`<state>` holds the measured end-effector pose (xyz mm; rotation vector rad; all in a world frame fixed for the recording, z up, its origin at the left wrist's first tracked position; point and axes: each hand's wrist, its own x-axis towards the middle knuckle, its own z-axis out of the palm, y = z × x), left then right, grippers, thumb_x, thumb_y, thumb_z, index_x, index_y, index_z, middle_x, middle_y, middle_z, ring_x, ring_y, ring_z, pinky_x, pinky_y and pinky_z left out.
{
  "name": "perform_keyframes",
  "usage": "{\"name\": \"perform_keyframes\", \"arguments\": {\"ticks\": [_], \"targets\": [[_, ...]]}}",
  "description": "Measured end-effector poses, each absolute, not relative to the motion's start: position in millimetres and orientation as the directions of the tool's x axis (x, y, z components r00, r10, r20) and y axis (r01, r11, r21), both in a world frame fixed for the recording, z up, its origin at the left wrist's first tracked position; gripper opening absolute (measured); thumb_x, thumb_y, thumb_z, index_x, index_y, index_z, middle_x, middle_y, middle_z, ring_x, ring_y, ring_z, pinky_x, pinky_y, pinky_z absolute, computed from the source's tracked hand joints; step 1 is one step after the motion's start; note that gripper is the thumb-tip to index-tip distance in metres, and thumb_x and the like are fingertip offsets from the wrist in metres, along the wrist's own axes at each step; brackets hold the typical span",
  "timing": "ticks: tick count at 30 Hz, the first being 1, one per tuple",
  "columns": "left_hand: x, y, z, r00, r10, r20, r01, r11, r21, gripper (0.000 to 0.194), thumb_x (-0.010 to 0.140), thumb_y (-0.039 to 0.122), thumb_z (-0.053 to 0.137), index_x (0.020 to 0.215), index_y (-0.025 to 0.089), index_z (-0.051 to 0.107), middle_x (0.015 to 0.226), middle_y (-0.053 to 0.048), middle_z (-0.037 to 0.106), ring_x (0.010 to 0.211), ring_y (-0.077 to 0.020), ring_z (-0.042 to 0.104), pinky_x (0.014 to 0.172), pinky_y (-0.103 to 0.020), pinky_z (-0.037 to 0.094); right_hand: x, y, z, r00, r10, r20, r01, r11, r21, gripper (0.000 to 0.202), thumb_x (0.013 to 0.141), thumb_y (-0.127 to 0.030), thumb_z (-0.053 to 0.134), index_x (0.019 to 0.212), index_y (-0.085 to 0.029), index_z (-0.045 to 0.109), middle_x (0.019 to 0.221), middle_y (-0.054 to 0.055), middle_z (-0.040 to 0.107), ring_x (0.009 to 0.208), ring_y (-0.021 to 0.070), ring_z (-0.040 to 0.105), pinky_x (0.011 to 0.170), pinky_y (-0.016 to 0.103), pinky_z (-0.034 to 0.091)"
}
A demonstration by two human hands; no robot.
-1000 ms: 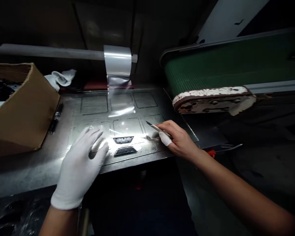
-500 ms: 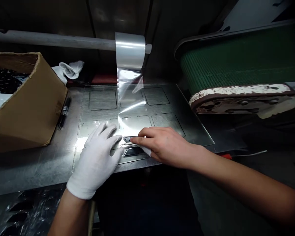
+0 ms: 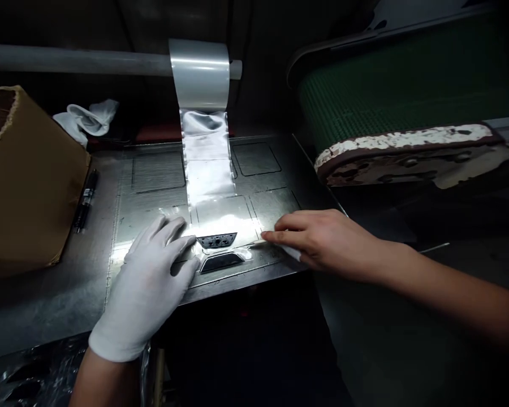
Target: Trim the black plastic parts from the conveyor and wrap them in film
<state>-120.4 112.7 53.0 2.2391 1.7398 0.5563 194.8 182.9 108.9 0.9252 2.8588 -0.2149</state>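
My left hand, in a white glove, lies on the metal plate with thumb and fingers apart. Its index fingertip and thumb reach the left ends of two small black trapezoid plastic pieces. The upper piece shows a detailed face; the lower piece is smooth and dark. Clear film runs from its roll down toward these pieces. To their right, my bare right hand is closed around a slim tool, white where it shows below the fingers. Its kind is mostly hidden.
The film roll hangs on a grey rod at the back. A cardboard box and black pens are at left, with a crumpled white glove behind. A green conveyor belt juts in at right.
My right hand has moved right, away from the black pieces, uncovering them. The left hand stays beside them. The film lies flatter, and the view has shifted a little.
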Motion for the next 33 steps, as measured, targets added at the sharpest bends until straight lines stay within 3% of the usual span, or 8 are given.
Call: {"name": "perform_keyframes", "arguments": {"ticks": [4, 8, 16, 20, 23, 26, 29, 33], "targets": [[-122.8, 105.3, 51.7, 0.179, 0.959, 0.22, 0.864, -0.26, 0.431, 0.026, 0.096, 0.033, 0.064, 0.12, 0.025, 0.07, 0.147, -0.006, 0.061, 0.148, -0.0339, 0.042, 0.12, -0.055, 0.042, 243.9, 183.7, 103.4, -0.745, 0.652, -0.14, 0.665, 0.743, -0.075, 0.068, 0.078, 0.001, 0.054, 0.136, -0.03, 0.069, 0.117, 0.005, 0.071, 0.097, 0.0221, 0.068, 0.069, 0.029, 0.047], [-110.9, 95.6, 58.5, 0.258, 0.903, 0.345, 0.823, -0.392, 0.411, 0.02, 0.096, 0.025, 0.066, 0.115, 0.026, 0.071, 0.111, -0.005, 0.075, 0.116, -0.0282, 0.065, 0.102, -0.049, 0.052, 264.5, 193.1, 74.0, -0.633, 0.774, 0.019, 0.766, 0.63, -0.125, 0.075, 0.076, 0.004, 0.047, 0.146, -0.021, 0.06, 0.13, 0.01, 0.065, 0.111, 0.0253, 0.064, 0.083, 0.035, 0.053], [-88.2, 97.3, 54.7, 0.456, 0.872, 0.181, 0.871, -0.478, 0.112, 0.042, 0.092, 0.005, 0.046, 0.128, 0.017, 0.063, 0.101, -0.012, 0.073, 0.092, -0.0312, 0.066, 0.08, -0.051, 0.054, 250.3, 202.1, 23.9, -0.444, 0.838, 0.318, 0.796, 0.531, -0.29, 0.056, 0.086, -0.003, 0.049, 0.139, -0.012, 0.066, 0.129, 0.015, 0.065, 0.118, 0.0296, 0.057, 0.103, 0.043, 0.05], [-88.5, 82.1, 53.9, 0.309, 0.9, 0.306, 0.835, -0.411, 0.365, 0.03, 0.092, 0.001, 0.05, 0.102, 0.025, 0.065, 0.099, -0.006, 0.072, 0.107, -0.0288, 0.068, 0.097, -0.055, 0.054, 256.9, 204.3, 21.3, -0.443, 0.823, 0.356, 0.763, 0.554, -0.332, 0.049, 0.091, -0.008, 0.049, 0.135, -0.01, 0.068, 0.126, 0.014, 0.068, 0.113, 0.0293, 0.059, 0.101, 0.043, 0.051], [-81.0, 55.0, 58.5, -0.024, 0.907, 0.421, 0.721, -0.276, 0.635, 0.022, 0.092, 0.005, 0.06, 0.097, 0.027, 0.061, 0.137, -0.006, 0.061, 0.144, -0.0309, 0.048, 0.121, -0.063, 0.039, 257.3, 194.0, 29.7, -0.42, 0.803, 0.422, 0.731, 0.575, -0.367, 0.043, 0.094, -0.015, 0.052, 0.134, -0.01, 0.068, 0.127, 0.016, 0.067, 0.116, 0.0326, 0.059, 0.103, 0.048, 0.049], [-65.7, 27.5, 60.8, -0.262, 0.863, 0.432, 0.574, -0.221, 0.789, 0.019, 0.091, 0.011, 0.064, 0.096, 0.028, 0.058, 0.162, -0.001, 0.04, 0.156, -0.0332, 0.032, 0.126, -0.069, 0.032, 238.3, 157.6, 46.1, -0.244, 0.836, 0.492, 0.595, 0.53, -0.605, 0.03, 0.099, -0.022, 0.055, 0.124, -0.018, 0.071, 0.124, 0.014, 0.067, 0.119, 0.0316, 0.059, 0.107, 0.05, 0.047], [-52.4, 6.6, 53.5, -0.357, 0.798, 0.485, 0.594, -0.207, 0.778, 0.02, 0.088, 0.011, 0.065, 0.091, 0.028, 0.057, 0.164, 0.001, 0.038, 0.157, -0.0365, 0.029, 0.122, -0.072, 0.036, 194.8, 105.8, 53.6, -0.318, 0.934, 0.16, 0.114, 0.205, -0.972, 0.017, 0.102, -0.032, 0.058, 0.112, -0.026, 0.07, 0.107, 0.007, 0.071, 0.101, 0.023, 0.067, 0.087, 0.038, 0.056], [-45.6, -18.3, 28.4, -0.379, 0.8, 0.465, 0.618, -0.155, 0.77, 0.035, 0.09, -0.001, 0.061, 0.093, 0.034, 0.068, 0.163, 0.011, 0.039, 0.153, -0.0354, 0.036, 0.121, -0.069, 0.038, 113.7, 44.6, 26.0, -0.821, 0.523, -0.232, -0.056, -0.477, -0.877, 0.047, 0.092, -0.054, 0.072, 0.123, -0.02, 0.064, 0.102, 0.009, 0.072, 0.077, 0.0184, 0.066, 0.06, 0.03, 0.053]]}}
